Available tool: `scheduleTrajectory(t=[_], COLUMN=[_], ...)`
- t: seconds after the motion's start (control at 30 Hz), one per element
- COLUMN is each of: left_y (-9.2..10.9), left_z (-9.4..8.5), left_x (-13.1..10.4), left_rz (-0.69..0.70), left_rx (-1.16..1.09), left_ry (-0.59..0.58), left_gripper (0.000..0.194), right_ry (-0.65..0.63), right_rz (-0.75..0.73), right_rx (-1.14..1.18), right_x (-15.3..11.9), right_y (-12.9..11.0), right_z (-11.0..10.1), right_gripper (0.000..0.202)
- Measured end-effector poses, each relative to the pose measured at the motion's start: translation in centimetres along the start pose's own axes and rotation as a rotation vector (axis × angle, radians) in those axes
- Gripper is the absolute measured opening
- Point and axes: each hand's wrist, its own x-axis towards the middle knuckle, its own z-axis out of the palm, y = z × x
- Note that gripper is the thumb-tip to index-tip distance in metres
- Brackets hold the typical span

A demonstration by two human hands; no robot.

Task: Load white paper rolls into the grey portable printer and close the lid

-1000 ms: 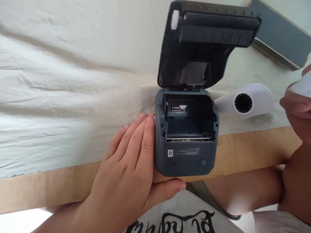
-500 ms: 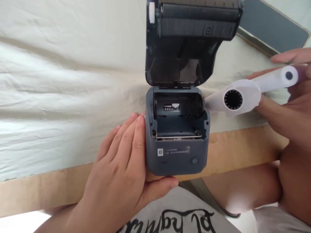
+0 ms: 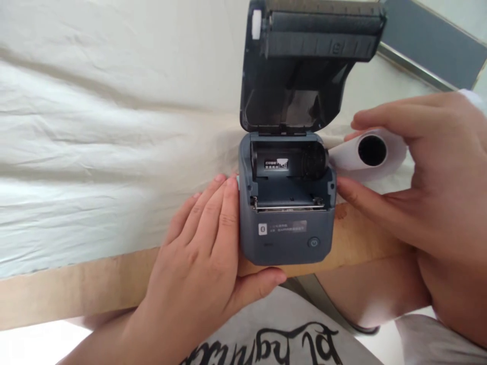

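Observation:
A dark blue-grey label printer (image 3: 287, 235) stands at the table edge, its dark lid (image 3: 300, 81) raised and its roll compartment uncovered. My left hand (image 3: 201, 238) lies along the printer's left side, fingers stretched out and thumb at the front edge. Right beside the printer is a white paper roll (image 3: 344, 154) with a black core facing up and a loose flap of paper. My right hand (image 3: 426, 167) curls round this roll, thumb below and fingers above it; the thumb tip is at the printer's right side.
A flat grey box (image 3: 437, 43) lies at the upper right. Wrinkled pale cloth (image 3: 114, 152) covers the table, and its bare wooden edge (image 3: 95, 291) runs along the front. A small white piece (image 3: 472, 96) shows behind my right hand. My legs and printed shirt are below.
My right hand has moved left around the white roll, close to the printer. The thin white roll it held out is now mostly hidden. The printer and my left hand sit slightly further right in view.

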Motion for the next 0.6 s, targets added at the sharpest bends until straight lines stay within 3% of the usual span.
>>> scheduleTrajectory(t=[0.23, 0.4, 0.5, 0.6], left_y=[-0.1, -0.1, -0.1, -0.1], left_z=[0.1, 0.4, 0.5, 0.3], left_x=[0.0, -0.1, -0.2, -0.2], left_rz=[0.0, -0.005, -0.018, -0.023], left_rx=[0.014, 0.01, 0.011, 0.025], left_ry=[0.025, 0.027, 0.045, 0.053], left_gripper=[0.096, 0.096, 0.095, 0.095], right_ry=[-0.033, 0.097, 0.157, 0.1], right_rz=[0.043, 0.241, 0.226, 0.192], right_rx=[-0.04, 0.252, 0.447, 0.511], right_x=[-0.2, -0.5, -0.5, -0.6], right_y=[1.0, 0.7, 0.1, -0.4], right_z=[0.7, 0.8, 0.4, -0.3], right_gripper=[0.035, 0.046, 0.045, 0.04])
